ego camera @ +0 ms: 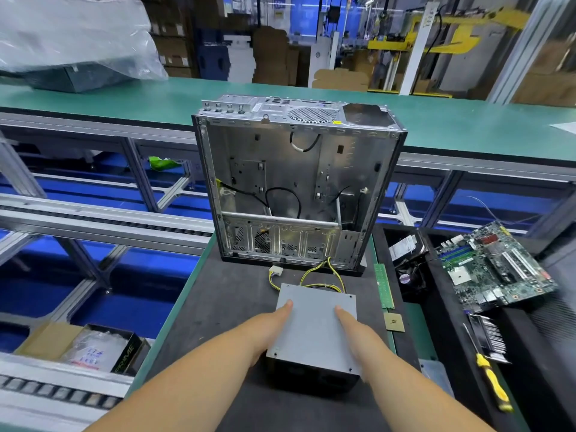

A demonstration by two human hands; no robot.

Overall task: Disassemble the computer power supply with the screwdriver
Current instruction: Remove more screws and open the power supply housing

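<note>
grey power supply (313, 335) lower centre | left hand (270, 330), right hand (358, 335) grip its sides, fingers hidden | screwdriver (489, 374) lower right, blurred

An empty silver metal computer case (296, 182) with loose black cables inside stands open at the far edge of the dark tabletop (224, 307). Near the right edge lie a narrow green memory stick (383, 285) and a small square gold processor chip (394, 322). Off the tabletop's right edge, a green motherboard (492, 269) rests tilted on black trays.
</note>
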